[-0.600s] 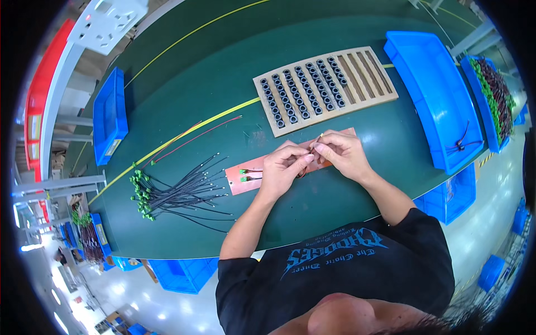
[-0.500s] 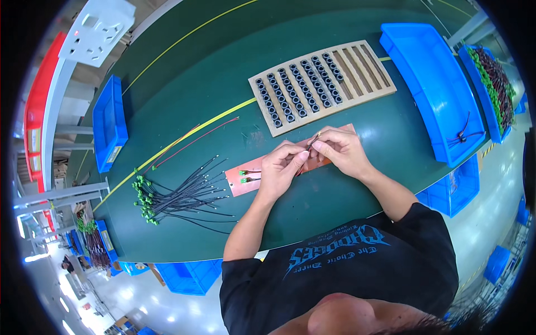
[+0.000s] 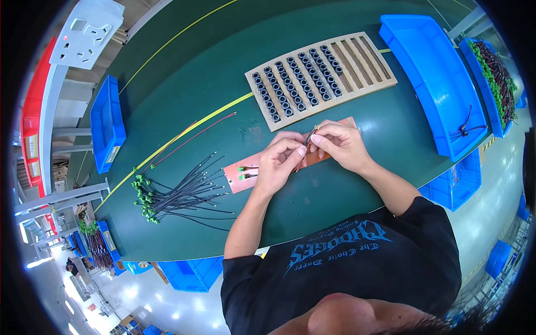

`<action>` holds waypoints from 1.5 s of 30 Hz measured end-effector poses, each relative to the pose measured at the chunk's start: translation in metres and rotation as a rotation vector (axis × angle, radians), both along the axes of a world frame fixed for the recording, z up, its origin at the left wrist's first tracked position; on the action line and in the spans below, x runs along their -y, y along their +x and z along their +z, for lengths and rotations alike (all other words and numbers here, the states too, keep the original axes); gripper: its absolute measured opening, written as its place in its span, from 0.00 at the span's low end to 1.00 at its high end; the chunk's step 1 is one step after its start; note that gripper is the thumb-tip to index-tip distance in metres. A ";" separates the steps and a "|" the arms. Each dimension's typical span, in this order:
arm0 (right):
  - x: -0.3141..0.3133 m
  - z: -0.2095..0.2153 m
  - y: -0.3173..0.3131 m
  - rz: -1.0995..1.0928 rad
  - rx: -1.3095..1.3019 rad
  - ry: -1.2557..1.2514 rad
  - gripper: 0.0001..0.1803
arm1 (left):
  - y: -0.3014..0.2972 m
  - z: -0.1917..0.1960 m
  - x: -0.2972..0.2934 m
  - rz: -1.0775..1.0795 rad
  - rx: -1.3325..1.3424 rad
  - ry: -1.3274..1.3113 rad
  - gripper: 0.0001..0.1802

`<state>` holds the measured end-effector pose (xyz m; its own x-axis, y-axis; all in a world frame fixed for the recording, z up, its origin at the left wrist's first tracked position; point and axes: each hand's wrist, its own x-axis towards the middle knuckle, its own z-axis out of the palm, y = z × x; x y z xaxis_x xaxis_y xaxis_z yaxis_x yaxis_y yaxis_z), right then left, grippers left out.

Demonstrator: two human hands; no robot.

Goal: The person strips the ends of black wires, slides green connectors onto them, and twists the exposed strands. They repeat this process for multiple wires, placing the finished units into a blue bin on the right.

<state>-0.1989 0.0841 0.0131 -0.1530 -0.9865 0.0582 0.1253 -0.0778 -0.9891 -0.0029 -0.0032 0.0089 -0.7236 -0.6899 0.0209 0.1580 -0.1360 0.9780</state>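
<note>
Wire (image 3: 309, 135) pinched by both hands over pink card (image 3: 245, 176).

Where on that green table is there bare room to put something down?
Bare green lies between the small blue bin and the wooden tray, above the yellow line. Another patch sits right of the hands, before the big blue bin. It is crowded at the wire bundle and the copper board.

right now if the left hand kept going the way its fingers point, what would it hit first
The left hand points up and right, so it would meet the right hand almost at once, at the thin wires both pinch. The wooden tray lies beyond.
</note>
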 end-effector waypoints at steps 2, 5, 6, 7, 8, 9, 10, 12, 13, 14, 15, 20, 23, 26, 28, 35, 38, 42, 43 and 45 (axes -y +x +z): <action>0.000 -0.003 0.000 0.004 0.007 0.000 0.07 | 0.000 -0.003 0.000 -0.007 -0.019 -0.009 0.05; 0.002 0.000 0.006 -0.005 0.013 -0.010 0.08 | 0.001 -0.006 0.002 -0.066 -0.032 -0.056 0.06; 0.001 0.001 0.005 0.005 -0.038 0.027 0.08 | 0.002 -0.005 0.003 -0.075 -0.016 -0.051 0.07; 0.000 0.002 0.003 0.014 -0.090 0.064 0.09 | 0.002 -0.003 0.003 -0.084 -0.001 -0.046 0.08; -0.001 0.002 0.002 0.023 -0.141 0.101 0.09 | 0.003 -0.002 0.002 -0.093 0.014 -0.041 0.08; 0.000 0.002 0.002 0.006 -0.117 0.104 0.10 | 0.003 -0.002 0.003 -0.029 0.030 -0.090 0.09; 0.000 0.000 0.003 -0.010 -0.093 0.106 0.11 | 0.003 -0.004 0.004 0.034 0.045 -0.139 0.09; -0.001 0.001 0.003 -0.036 -0.069 0.117 0.12 | 0.007 -0.005 0.005 0.108 0.095 -0.254 0.11; -0.002 0.003 0.002 -0.046 -0.070 0.125 0.12 | 0.014 -0.003 0.008 0.118 0.130 -0.320 0.12; -0.002 0.004 0.001 -0.056 -0.070 0.133 0.12 | 0.019 -0.001 0.009 0.129 0.164 -0.387 0.13; -0.002 0.003 0.000 -0.061 -0.076 0.137 0.12 | 0.022 0.005 0.006 0.100 0.165 -0.362 0.14; -0.002 0.000 0.001 -0.062 -0.052 0.179 0.13 | 0.031 0.011 0.004 0.045 0.225 -0.344 0.15; -0.005 -0.010 0.002 -0.080 -0.042 0.120 0.12 | 0.034 0.006 0.006 0.059 0.241 -0.289 0.14; -0.009 -0.017 0.001 -0.099 -0.251 0.110 0.11 | 0.033 0.013 0.003 0.064 0.282 -0.270 0.12; -0.009 -0.023 0.000 -0.115 -0.343 0.015 0.11 | 0.028 0.023 0.000 0.045 0.315 -0.371 0.11; -0.011 -0.026 -0.001 -0.146 -0.555 -0.143 0.08 | 0.021 0.014 -0.006 0.059 0.305 -0.928 0.13; -0.015 -0.011 -0.004 -0.129 -0.817 -0.175 0.08 | 0.017 0.007 -0.012 0.093 0.296 -1.038 0.13; -0.012 -0.012 -0.004 -0.182 -0.841 -0.304 0.09 | 0.008 0.010 -0.019 0.122 0.285 -1.045 0.16; -0.010 -0.016 -0.007 -0.190 -0.885 -0.317 0.09 | 0.006 0.012 -0.019 0.128 0.286 -1.032 0.17; -0.008 -0.016 -0.008 -0.200 -0.968 -0.323 0.09 | 0.000 -0.002 -0.014 0.167 0.285 -0.984 0.16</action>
<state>-0.2067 0.0925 -0.0028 -0.0589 -0.8639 0.5002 -0.7552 -0.2891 -0.5883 -0.0030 0.0106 0.0073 -0.6868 -0.5524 0.4724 -0.1536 0.7456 0.6484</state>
